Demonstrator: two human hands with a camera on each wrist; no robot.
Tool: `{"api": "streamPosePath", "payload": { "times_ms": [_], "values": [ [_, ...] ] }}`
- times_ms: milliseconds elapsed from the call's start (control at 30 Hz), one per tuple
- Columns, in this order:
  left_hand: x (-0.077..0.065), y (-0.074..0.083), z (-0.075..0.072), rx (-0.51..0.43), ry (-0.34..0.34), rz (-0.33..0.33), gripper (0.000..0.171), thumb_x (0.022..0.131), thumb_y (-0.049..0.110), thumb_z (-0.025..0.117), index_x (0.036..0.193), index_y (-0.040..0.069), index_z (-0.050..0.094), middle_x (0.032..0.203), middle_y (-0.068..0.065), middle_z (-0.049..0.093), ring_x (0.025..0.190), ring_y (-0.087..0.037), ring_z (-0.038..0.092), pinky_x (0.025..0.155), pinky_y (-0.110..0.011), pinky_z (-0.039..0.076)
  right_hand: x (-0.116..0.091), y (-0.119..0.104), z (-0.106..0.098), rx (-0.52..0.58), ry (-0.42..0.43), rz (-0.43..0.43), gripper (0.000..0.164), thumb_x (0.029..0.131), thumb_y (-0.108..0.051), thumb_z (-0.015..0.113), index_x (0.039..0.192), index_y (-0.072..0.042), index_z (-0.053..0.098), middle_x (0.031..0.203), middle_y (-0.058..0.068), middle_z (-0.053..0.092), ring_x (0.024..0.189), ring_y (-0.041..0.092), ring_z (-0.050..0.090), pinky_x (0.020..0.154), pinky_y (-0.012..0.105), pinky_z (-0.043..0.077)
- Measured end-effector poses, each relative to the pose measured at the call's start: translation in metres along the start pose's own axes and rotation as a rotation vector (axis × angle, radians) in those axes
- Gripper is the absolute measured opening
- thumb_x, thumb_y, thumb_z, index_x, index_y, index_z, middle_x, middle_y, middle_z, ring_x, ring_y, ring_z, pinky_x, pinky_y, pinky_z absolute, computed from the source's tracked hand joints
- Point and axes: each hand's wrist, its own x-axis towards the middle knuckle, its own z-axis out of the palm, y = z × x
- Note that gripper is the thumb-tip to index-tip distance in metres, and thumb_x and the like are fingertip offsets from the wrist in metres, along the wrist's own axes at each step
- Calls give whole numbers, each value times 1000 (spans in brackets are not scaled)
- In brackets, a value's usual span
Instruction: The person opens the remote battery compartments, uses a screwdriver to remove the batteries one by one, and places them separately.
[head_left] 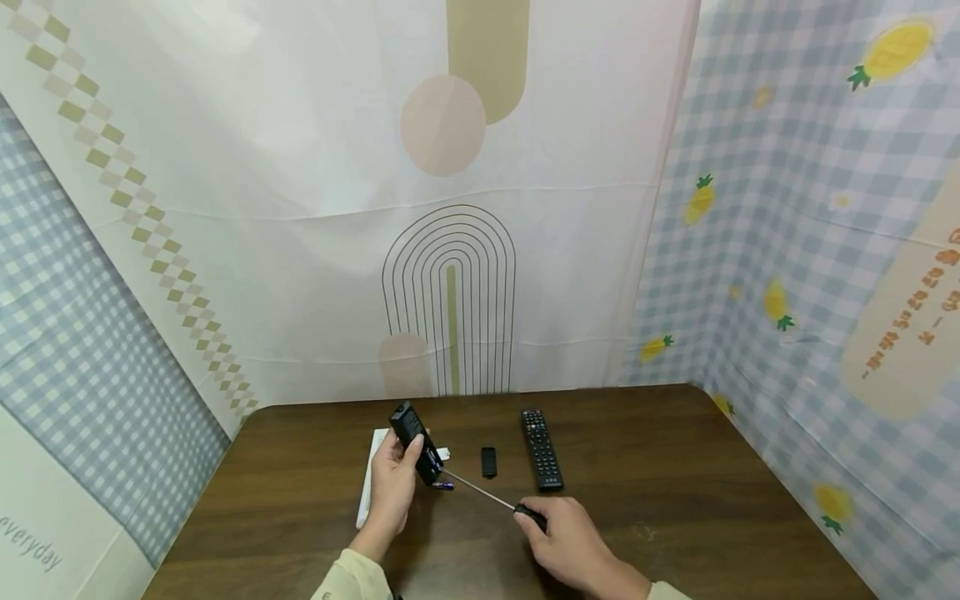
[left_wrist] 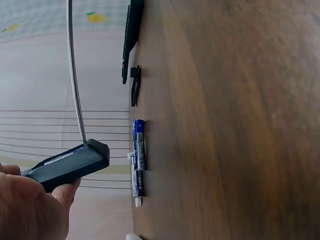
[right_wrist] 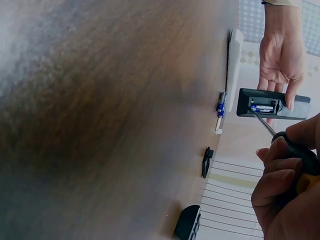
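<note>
My left hand (head_left: 393, 483) grips a black remote control (head_left: 405, 422), tilted above the table, its battery compartment facing my right hand. In the right wrist view one blue battery (right_wrist: 262, 108) lies inside the uncovered compartment. My right hand (head_left: 566, 540) holds a screwdriver (head_left: 483, 492) by its black handle, which shows some yellow in the right wrist view. The metal shaft reaches across to the remote, its tip at one end of the compartment. Loose blue batteries (left_wrist: 139, 142) lie on the table below. A small black battery cover (head_left: 489, 462) lies between the hands.
A second black remote (head_left: 542, 450) lies face up on the brown table (head_left: 660, 467), beyond my right hand. A flat white object (head_left: 367, 492) lies partly behind my left hand. A small white piece (head_left: 443, 454) shows beside the held remote. Printed cloths hang behind and at the sides.
</note>
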Motion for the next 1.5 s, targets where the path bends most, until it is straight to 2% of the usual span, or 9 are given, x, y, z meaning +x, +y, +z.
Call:
{"api": "streamPosePath", "payload": {
  "times_ms": [100,333,433,600,700,900,1100,1300,1500],
  "values": [
    [2,-1,-1,-61,19,-17,35,111,13,57,142,-5,56,130,-23,74,111,-6,72,97,-27,61,-1,2,0,38,-13,20,25,105,-23,68,115,-4,79,97,3,82,73,-4,58,66,22,52],
    [1,-2,-4,-156,46,-65,39,112,15,55,145,-6,51,118,-8,80,120,-25,74,92,-29,63,-4,6,1,65,18,8,24,105,-22,68,116,-3,79,98,5,82,75,-5,59,67,21,53],
    [1,0,-5,-161,38,-76,41,113,15,54,147,-7,49,123,-14,78,119,-23,75,91,-29,64,-7,9,1,85,23,12,25,106,-23,67,117,-3,79,98,5,82,76,-6,60,67,21,54],
    [4,1,-8,-198,40,-106,45,114,17,51,152,-6,44,134,-28,71,108,-10,76,88,-27,64,-11,12,1,124,34,18,27,106,-25,67,117,-3,78,98,5,82,76,-6,60,68,20,54],
    [5,1,-9,-227,45,-120,45,114,18,50,151,-6,42,137,-31,70,103,-7,77,86,-26,64,-12,13,0,147,39,19,29,107,-27,66,117,-2,78,96,6,81,74,-5,59,67,20,54],
    [2,-2,-9,-258,45,-138,47,115,18,47,154,-7,37,141,-35,65,109,-14,77,88,-26,64,-12,12,-1,148,58,31,30,107,-28,65,119,-2,78,93,6,79,72,-4,57,65,20,52],
    [-1,-9,-2,-238,13,-149,47,115,15,47,156,-6,37,145,-41,58,119,-26,75,95,-32,64,-6,8,2,122,132,-5,29,107,-28,67,119,-4,78,94,6,78,73,-3,58,68,20,53],
    [1,-11,1,-202,2,-135,44,115,15,48,153,-5,41,141,-39,62,115,-26,77,88,-29,65,-3,4,3,95,132,-47,24,106,-26,68,114,-6,79,92,3,79,77,-4,59,71,21,55],
    [2,-10,0,-175,2,-132,43,115,16,48,153,-4,42,135,-32,69,116,-28,77,88,-29,65,-2,7,2,83,121,-14,28,107,-29,67,118,-6,79,102,3,81,83,-3,62,74,23,58]
  ]
}}
